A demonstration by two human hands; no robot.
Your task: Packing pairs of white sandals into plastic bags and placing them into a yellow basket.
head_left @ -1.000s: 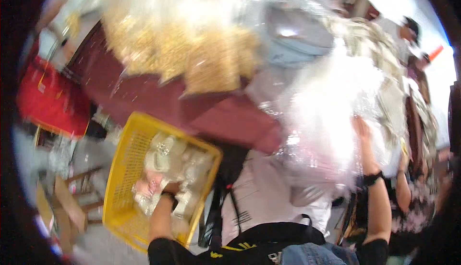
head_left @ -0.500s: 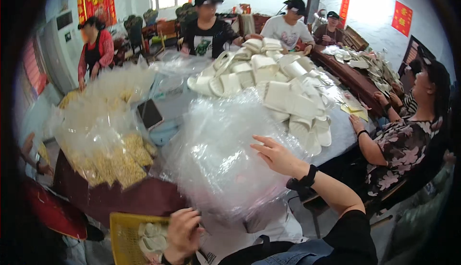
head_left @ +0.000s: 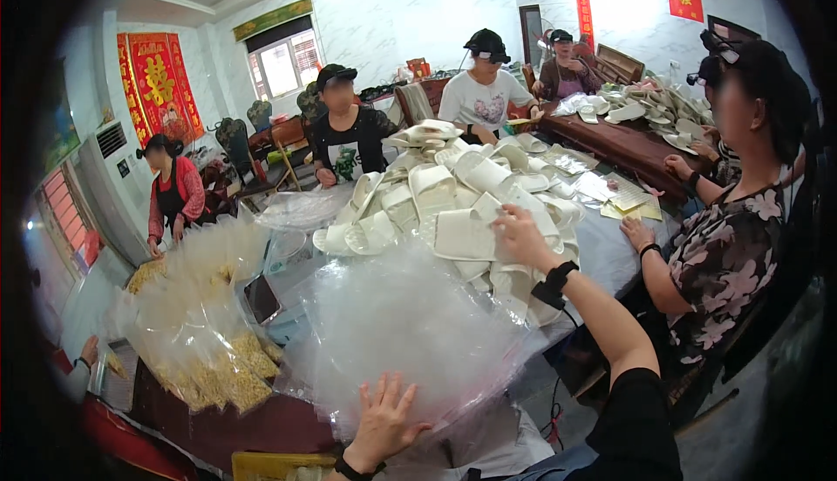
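A stack of clear plastic bags [head_left: 401,307] covers the near part of the table in front of me. My left hand [head_left: 386,418] lies on its near edge, fingers spread and holding nothing. Beyond and to the right of the bags rises a heap of cream slippers [head_left: 433,186]. At the heap's near side, my right hand [head_left: 526,241] has its fingers bent against one wide-strapped slipper [head_left: 462,233] and seems to grip it by the edge. Its fingertips are partly hidden. A black band sits on each of my wrists.
Filled clear bags with yellowish contents [head_left: 205,354] stand at the left, beside a dark phone [head_left: 261,298]. A yellow crate [head_left: 283,465] is below the table's near edge. Co-workers sit or stand around; one in a floral top [head_left: 728,263] is close on my right. Yellow papers [head_left: 632,200] lie beyond the slippers.
My right hand has moved from above the bags out to the slipper heap. My left hand has come up from beside the crate onto the bags. The view has tilted up.
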